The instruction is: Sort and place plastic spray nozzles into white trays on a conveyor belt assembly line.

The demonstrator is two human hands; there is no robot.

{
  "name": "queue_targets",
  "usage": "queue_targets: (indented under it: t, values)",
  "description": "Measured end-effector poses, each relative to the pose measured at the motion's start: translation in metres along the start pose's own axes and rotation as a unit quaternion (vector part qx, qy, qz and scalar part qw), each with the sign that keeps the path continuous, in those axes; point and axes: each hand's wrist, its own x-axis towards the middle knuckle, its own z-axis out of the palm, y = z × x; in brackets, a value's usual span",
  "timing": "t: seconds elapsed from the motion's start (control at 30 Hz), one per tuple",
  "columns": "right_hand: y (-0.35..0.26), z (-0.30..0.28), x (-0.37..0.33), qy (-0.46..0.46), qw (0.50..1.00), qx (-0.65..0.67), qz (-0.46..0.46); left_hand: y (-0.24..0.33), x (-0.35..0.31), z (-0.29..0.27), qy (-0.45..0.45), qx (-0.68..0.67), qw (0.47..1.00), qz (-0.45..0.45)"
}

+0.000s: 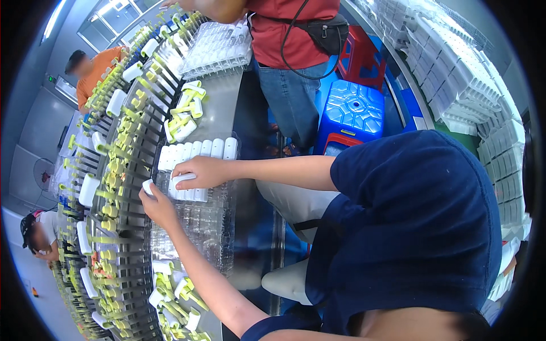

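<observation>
My left hand (160,209), the lower one in view, pinches a small white plastic piece (148,187) beside the rack. Just above it, my right hand (206,171) reaches over a clear plastic tray (219,219) and grips another white piece (184,179). Rows of rounded white oblong pieces (203,149) fill the far part of that tray, and several more lie under my right hand. The near part of the tray shows bare clear pockets. My right fingers partly hide what they hold.
A long rack of yellow-green holders (116,165) on dark pegs runs alongside. Loose green holders with white pieces (185,111) lie on the metal bench, with another pile (173,301) nearer. Beyond are a blue stool (352,108), stacked white trays (449,68) and a person in red (296,40).
</observation>
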Motion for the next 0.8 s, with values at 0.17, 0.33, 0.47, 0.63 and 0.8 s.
queue_targets:
  t: [0.17,0.33,0.47,0.63,0.8]
  values:
    - [-0.002,0.000,0.003,-0.010,0.999,-0.030,0.010,-0.008,0.003,0.005,0.001,0.010,1.000,-0.017]
    - [0.006,0.019,0.011,0.002,1.000,0.021,-0.017,-0.028,0.004,-0.003,0.026,-0.010,0.999,0.024]
    - [-0.002,0.012,0.010,-0.011,0.997,0.074,0.021,-0.015,0.008,0.001,0.040,-0.022,0.998,0.041]
    - [-0.003,0.009,0.006,-0.037,0.998,0.026,0.039,-0.012,-0.001,0.001,0.043,-0.031,0.999,0.015]
    - [-0.017,-0.003,0.001,0.043,0.987,0.148,0.038,-0.003,-0.001,0.007,0.011,-0.013,1.000,0.016]
